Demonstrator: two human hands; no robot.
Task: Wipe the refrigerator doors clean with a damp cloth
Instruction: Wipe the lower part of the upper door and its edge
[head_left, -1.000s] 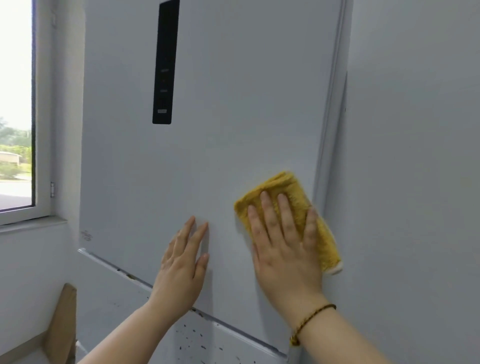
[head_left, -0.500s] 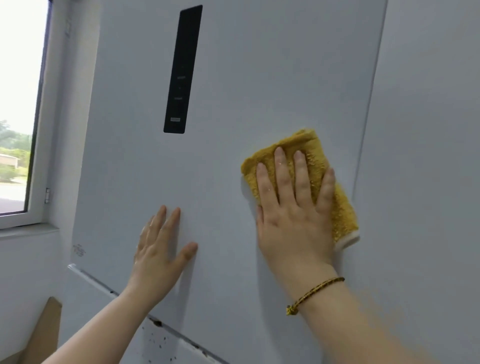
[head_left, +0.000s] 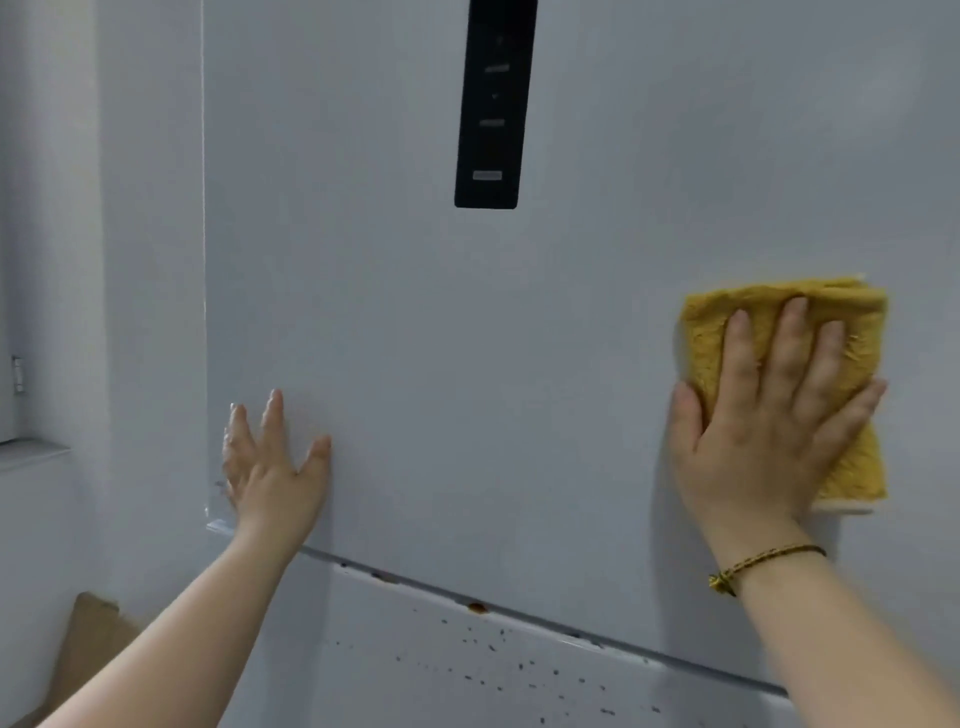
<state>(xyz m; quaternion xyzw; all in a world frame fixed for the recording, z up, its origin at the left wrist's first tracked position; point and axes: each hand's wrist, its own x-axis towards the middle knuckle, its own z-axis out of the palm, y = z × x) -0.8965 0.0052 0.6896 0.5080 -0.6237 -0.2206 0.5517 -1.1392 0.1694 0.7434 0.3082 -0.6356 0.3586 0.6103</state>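
The right hand (head_left: 763, 431) has slid the yellow cloth (head_left: 852, 470) rightward on the upper door (head_left: 415, 312), fingers (head_left: 792, 353) flat, pressing it. Left hand (head_left: 275, 467) braces open-fingered, holding nothing. Unpinched, the cloth could slip down.

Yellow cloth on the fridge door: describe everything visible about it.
The cloth is mustard-yellow, fluffy terry-like fabric, folded into a rough rectangle, with a pale edge showing along its bottom. It lies flat against the upper refrigerator door, toward the right, pressed there by the right hand, whose straight, spread fingers cover its middle. Dampness cannot be told.
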